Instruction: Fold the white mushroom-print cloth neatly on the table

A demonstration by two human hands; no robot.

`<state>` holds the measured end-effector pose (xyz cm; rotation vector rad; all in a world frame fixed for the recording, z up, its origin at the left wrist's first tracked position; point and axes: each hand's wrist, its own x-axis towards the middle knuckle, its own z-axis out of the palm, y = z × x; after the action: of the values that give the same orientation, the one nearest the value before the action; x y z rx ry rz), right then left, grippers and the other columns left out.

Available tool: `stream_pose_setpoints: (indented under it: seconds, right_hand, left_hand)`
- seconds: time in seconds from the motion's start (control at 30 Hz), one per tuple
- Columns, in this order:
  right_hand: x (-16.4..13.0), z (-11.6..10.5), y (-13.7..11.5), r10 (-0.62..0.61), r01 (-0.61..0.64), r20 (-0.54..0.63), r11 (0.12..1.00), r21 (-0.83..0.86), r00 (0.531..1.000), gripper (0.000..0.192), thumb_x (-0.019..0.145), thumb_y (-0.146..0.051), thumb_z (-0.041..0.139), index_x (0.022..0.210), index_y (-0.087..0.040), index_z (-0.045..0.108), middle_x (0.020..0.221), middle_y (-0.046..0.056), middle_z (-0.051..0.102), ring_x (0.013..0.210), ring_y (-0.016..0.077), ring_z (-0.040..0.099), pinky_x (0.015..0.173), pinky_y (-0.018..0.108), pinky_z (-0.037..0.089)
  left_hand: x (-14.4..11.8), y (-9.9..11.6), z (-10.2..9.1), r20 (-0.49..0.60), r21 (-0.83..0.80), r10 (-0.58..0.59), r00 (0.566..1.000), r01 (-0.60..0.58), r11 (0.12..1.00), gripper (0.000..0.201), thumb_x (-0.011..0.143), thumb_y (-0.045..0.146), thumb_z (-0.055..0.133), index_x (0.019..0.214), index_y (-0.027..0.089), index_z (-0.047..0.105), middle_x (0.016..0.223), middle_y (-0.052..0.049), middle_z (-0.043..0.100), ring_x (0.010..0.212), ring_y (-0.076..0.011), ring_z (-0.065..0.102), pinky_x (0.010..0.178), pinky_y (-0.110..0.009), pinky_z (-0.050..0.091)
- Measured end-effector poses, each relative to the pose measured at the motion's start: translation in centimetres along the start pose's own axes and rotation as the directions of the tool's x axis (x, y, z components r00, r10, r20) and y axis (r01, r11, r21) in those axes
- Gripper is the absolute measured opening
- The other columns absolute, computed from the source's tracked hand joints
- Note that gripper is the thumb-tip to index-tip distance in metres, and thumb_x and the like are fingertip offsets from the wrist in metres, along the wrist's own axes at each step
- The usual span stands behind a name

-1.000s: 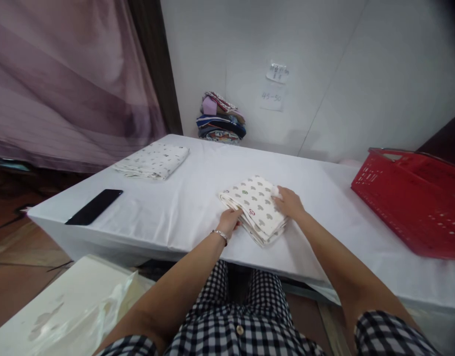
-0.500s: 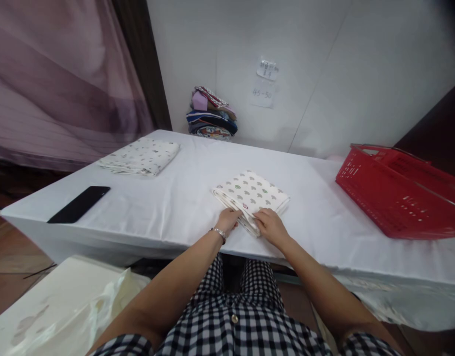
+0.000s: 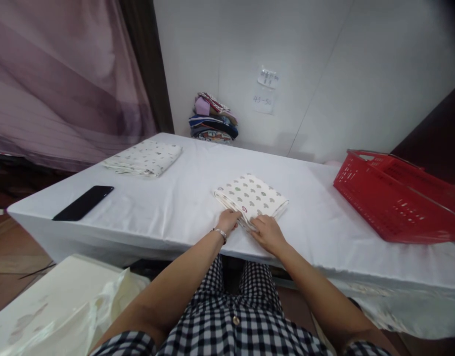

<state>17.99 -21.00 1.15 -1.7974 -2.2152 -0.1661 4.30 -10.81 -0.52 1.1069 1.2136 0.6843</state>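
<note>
A folded white cloth (image 3: 251, 192) with grey, green and red motifs lies near the front edge of the white-covered table (image 3: 175, 207). At its near left edge, my left hand (image 3: 228, 220), with a bracelet on the wrist, pinches the folded layers. My right hand (image 3: 267, 233) grips the near corner of the same cloth, its fingers curled over the edge. The fingertips of both hands are partly hidden by the fabric.
Another folded patterned cloth (image 3: 146, 157) lies at the far left, with a black phone (image 3: 83, 203) nearer the front. On the right stands a red plastic basket (image 3: 390, 202). A stack of folded fabrics (image 3: 213, 121) rests against the wall behind the table.
My right hand has moved slightly left and toward the near corner; the loose corner flap there is now tucked flatter. My left hand keeps its hold. The view has shifted slightly.
</note>
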Motion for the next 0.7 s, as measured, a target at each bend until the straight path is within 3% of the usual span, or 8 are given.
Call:
stream_pose_setpoints:
  seconds: [0.2,0.43,0.6,0.7]
  right_hand:
    - [-0.5,0.4,0.0,-0.027,0.024,-0.086,0.999,-0.031,0.996,0.016,0.087,-0.017,0.048,0.093,-0.018,0.063,0.087,0.007,0.06,0.083,0.02,0.05,0.073,0.031,0.033]
    - [-0.4,0.5,-0.1,-0.022,0.022,-0.002,0.999,-0.033,1.0,0.012,0.083,-0.018,0.052,0.091,-0.019,0.061,0.087,0.005,0.059,0.083,0.0197,0.05,0.072,0.03,0.033]
    - [-0.2,0.2,0.1,-0.028,0.028,0.022,1.0,-0.005,0.999,0.008,0.082,-0.019,0.053,0.086,-0.02,0.06,0.085,0.004,0.059,0.082,0.0195,0.051,0.071,0.03,0.034]
    - [-0.3,0.5,0.2,-0.036,0.037,-0.03,0.999,0.029,0.999,0.011,0.083,-0.021,0.052,0.089,-0.02,0.061,0.086,0.005,0.06,0.082,0.0201,0.052,0.072,0.031,0.035]
  left_hand:
    - [-0.4,0.2,0.1,-0.019,-0.036,-0.012,1.0,0.011,0.999,0.021,0.066,0.022,0.067,0.061,0.018,0.047,0.039,0.008,0.04,0.033,-0.0065,0.037,0.035,-0.019,0.02]
    - [-0.8,0.7,0.0,-0.03,-0.151,-0.078,0.997,0.072,0.986,0.016,0.065,0.019,0.068,0.063,0.016,0.052,0.044,0.005,0.047,0.035,-0.0065,0.04,0.036,-0.019,0.024]
    - [0.1,1.4,-1.2,-0.081,-0.299,-0.142,0.987,0.112,0.948,0.009,0.07,0.017,0.062,0.069,0.015,0.054,0.054,0.004,0.052,0.041,-0.0051,0.044,0.042,-0.017,0.033]
    - [1.2,1.9,-2.2,-0.116,-0.363,-0.155,0.981,0.103,0.926,0.009,0.071,0.014,0.061,0.066,0.015,0.054,0.054,0.004,0.051,0.043,-0.0047,0.044,0.044,-0.017,0.035]
